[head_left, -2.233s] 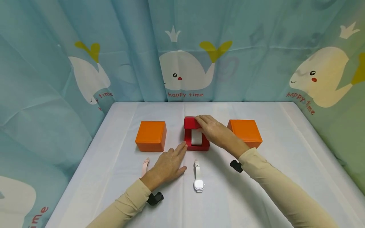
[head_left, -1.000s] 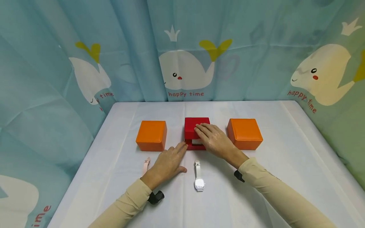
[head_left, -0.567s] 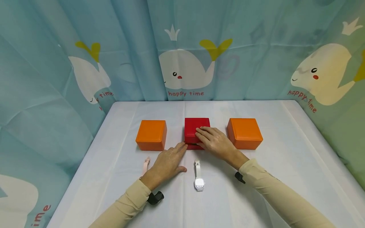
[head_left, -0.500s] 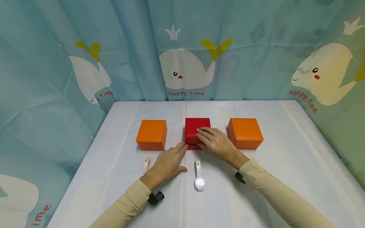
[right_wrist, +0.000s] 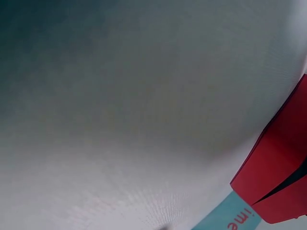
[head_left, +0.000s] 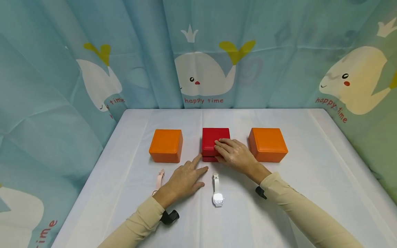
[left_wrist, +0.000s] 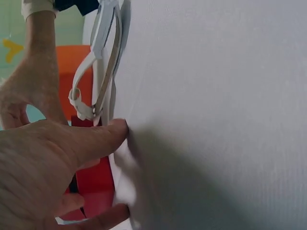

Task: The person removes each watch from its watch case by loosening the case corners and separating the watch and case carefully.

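Observation:
My right hand (head_left: pixel 237 156) lies over the right side of a red watch box (head_left: pixel 211 136), fingers on its lid and thumb at the front edge. A thin dark wedge between lid and base shows in the right wrist view on the red box (right_wrist: pixel 276 165); its inside is hidden. My left hand (head_left: pixel 183 182) has its fingers spread, the index fingertip right at the box's front left corner. In front of the box lies a white watch (head_left: pixel 217 199), its strap stretched away from me. Partly behind my left hand is a pink watch strap (head_left: pixel 160 179).
One orange box (head_left: pixel 166 143) stands left of the red box, another orange box (head_left: pixel 268 141) to its right, both with lids down. A white cloth covers the table (head_left: pixel 294 206). Behind it hangs a blue curtain (head_left: pixel 139 86) with whale prints.
The red box's lid has swung down toward me under my right hand, covering the pale cushion seen inside before. On my left hand, a finger has parted from the index finger.

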{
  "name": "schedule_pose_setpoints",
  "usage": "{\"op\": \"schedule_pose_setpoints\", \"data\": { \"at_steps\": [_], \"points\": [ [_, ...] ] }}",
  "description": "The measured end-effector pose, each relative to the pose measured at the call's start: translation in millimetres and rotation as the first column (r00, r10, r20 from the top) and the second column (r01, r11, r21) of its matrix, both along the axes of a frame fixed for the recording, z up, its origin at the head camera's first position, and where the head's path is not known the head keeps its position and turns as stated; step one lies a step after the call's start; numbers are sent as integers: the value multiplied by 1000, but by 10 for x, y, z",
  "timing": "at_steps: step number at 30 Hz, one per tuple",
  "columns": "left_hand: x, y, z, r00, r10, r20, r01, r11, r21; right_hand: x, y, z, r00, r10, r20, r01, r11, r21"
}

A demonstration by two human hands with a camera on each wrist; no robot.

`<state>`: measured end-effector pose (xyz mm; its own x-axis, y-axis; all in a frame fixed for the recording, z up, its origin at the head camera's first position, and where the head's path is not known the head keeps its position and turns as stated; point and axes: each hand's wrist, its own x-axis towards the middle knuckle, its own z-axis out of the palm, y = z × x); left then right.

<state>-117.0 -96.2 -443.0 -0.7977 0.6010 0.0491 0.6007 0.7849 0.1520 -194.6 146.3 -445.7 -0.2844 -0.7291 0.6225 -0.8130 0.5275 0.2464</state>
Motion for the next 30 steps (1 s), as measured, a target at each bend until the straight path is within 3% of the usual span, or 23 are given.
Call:
{"op": "schedule_pose_setpoints", "data": {
  "at_steps": [5, 10, 19, 23, 30],
  "points": [
    [-13, -1, -38, 1000, -5, 29, 3, 999, 50, 33, 11, -19, 1000, -18, 16, 18, 1000, -1],
    [-51, -16, -67, 998, 19, 62, -26, 994, 110, 71, 10, -8, 995, -37, 94, 38, 999, -13],
    [-109, 22, -59, 998, 19, 56, -27, 989, 146, 183, -62, 167, 947, -133, 291, 120, 991, 61],
    [-151, 72, -43, 997, 53, 62, -64, 979, 193, 212, -83, 192, 941, -174, 291, 152, 984, 97],
    [-270, 153, -7, 992, 118, -40, -103, 960, 260, 277, -92, 165, 949, -204, 240, 178, 976, 129]
  ]
}}
